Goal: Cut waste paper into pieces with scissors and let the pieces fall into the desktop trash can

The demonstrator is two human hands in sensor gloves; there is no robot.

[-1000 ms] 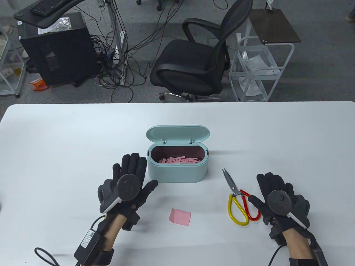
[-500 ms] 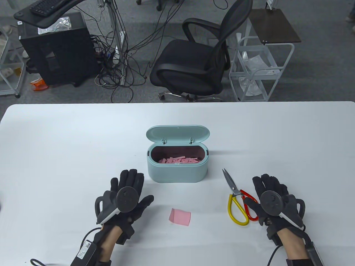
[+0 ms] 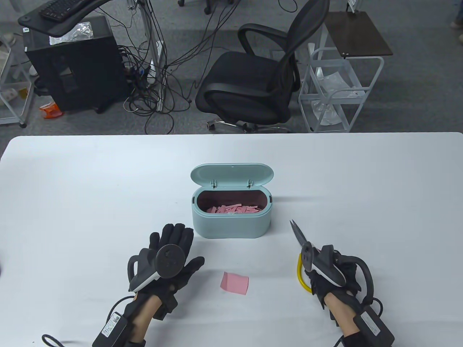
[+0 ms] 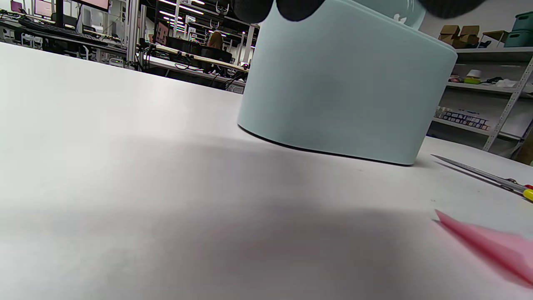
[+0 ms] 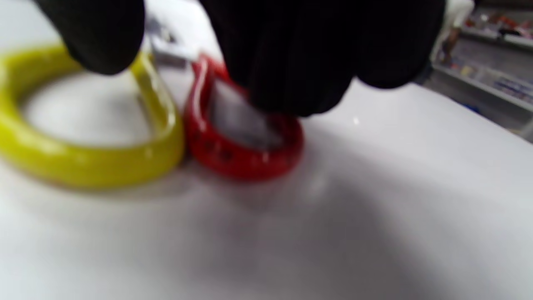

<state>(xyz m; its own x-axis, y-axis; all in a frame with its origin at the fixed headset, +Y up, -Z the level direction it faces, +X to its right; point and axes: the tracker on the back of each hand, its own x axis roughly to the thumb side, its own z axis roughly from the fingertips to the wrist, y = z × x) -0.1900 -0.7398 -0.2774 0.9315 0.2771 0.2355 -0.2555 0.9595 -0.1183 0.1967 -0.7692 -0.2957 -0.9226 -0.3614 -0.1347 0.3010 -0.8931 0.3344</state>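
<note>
The scissors (image 3: 298, 235) lie right of the mint trash can (image 3: 231, 226), blades closed and pointing away. My right hand (image 3: 319, 280) is turned on its side over the handles. In the blurred right wrist view its fingers (image 5: 300, 62) push into the red loop (image 5: 245, 154) and the thumb (image 5: 100, 33) sits at the yellow loop (image 5: 91, 162). A pink paper sheet (image 3: 235, 283) lies flat in front of the can. My left hand (image 3: 173, 249) rests open on the table, left of the paper, holding nothing. Several pink strips (image 3: 233, 209) fill the can.
The can's lid (image 3: 231, 174) stands open at the back. In the left wrist view the can wall (image 4: 345, 91) is close ahead, with the paper (image 4: 491, 246) and the scissor blade (image 4: 479, 171) to its right. An office chair (image 3: 253, 72) stands beyond the table's far edge.
My right hand slid left, rolled onto its side and closed on the scissor handles. The scissors stayed put. My left hand drew back a little, then shifted slightly right.
</note>
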